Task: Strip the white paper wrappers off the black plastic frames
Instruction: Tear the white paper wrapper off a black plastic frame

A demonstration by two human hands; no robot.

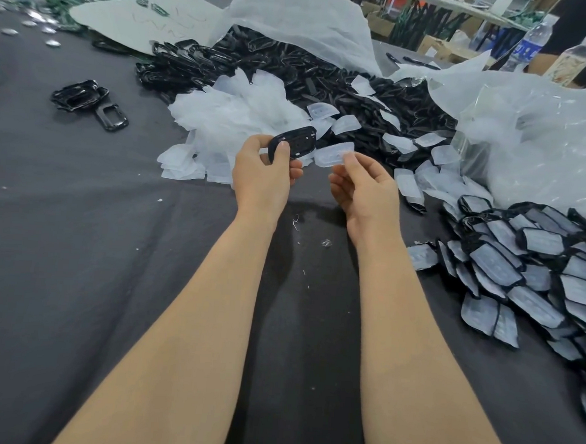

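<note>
Both bare forearms reach from the bottom edge up to mid-frame. The left hand (263, 173) curls thumb and fingers (255, 141) round a frame (294, 142). Just right of it, the right hand (367, 188) pinches a wrapper (333, 154).

Bare grey cloth (77, 243) lies open across the left and lower centre of the frame. At upper centre, loose wrappers (222, 121) and a heap of black frames (294, 71) block the way. Wrapped frames (522, 263) and a plastic bag (546, 151) crowd the right side.
</note>
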